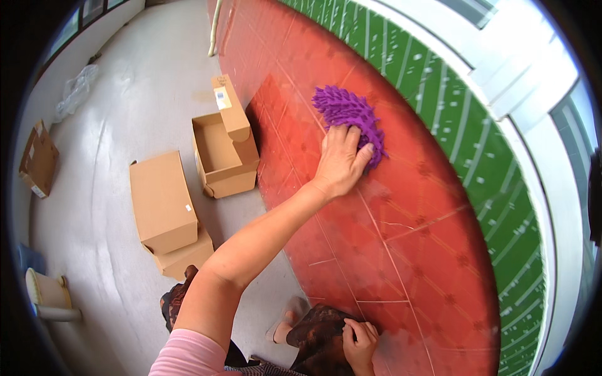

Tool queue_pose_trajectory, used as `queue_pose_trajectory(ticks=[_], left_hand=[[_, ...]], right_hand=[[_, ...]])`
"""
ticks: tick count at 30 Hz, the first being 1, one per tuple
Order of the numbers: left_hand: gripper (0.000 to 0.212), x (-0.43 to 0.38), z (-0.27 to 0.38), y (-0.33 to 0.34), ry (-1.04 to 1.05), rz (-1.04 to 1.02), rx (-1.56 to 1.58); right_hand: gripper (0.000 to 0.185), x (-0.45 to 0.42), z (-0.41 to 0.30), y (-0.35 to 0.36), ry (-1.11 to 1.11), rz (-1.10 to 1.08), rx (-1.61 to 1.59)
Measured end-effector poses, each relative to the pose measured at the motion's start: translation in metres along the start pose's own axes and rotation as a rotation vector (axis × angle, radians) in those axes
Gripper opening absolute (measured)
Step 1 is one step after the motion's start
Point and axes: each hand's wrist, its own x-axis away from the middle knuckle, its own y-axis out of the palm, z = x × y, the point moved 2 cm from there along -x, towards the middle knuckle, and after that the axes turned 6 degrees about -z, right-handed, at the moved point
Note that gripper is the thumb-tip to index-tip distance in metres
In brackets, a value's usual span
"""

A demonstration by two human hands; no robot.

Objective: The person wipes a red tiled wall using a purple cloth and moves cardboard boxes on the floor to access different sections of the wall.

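Observation:
My left hand [342, 157] grips a purple chenille cleaning cloth or mitt [345, 105] and presses it against the red tiled wall [376, 207]. Its fingers bend over the fluffy strands, and the thumb lies along the right side. The tiles under it have pale grout lines and a faint diamond pattern. Low in the view, my right hand [360, 343] is curled beside my knee in dark patterned trousers [320, 333]; I see nothing in it. My left arm, in a pink short sleeve, stretches across the view.
An open cardboard box [216, 145] stands by the wall's foot. Nearer are stacked cardboard boxes [164, 202]. Another carton [39, 160], clear plastic wrap [77, 91] and a cream-coloured object [47, 289] sit left on the grey floor [108, 225]. Beyond the red tiles runs a green white-lined strip [451, 127].

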Motion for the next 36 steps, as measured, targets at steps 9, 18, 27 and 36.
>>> queue_pose_trajectory(ticks=[9,18,27,36], left_hand=[[0.043,0.010,0.125,0.003,0.142,-0.084,0.012],[0.041,0.068,0.218,0.032,0.153,-0.026,0.052],[0.028,0.168,0.308,0.066,0.320,-0.284,0.119],[0.031,0.229,0.367,0.091,0.719,-0.538,0.032]], right_hand=[[0.010,0.003,0.001,-0.015,-0.032,0.099,0.013],[0.010,0.022,0.009,-0.017,0.012,0.178,-0.011],[0.008,0.042,0.029,-0.007,0.063,0.197,-0.030],[0.024,0.042,0.041,0.014,0.004,0.314,-0.200]])
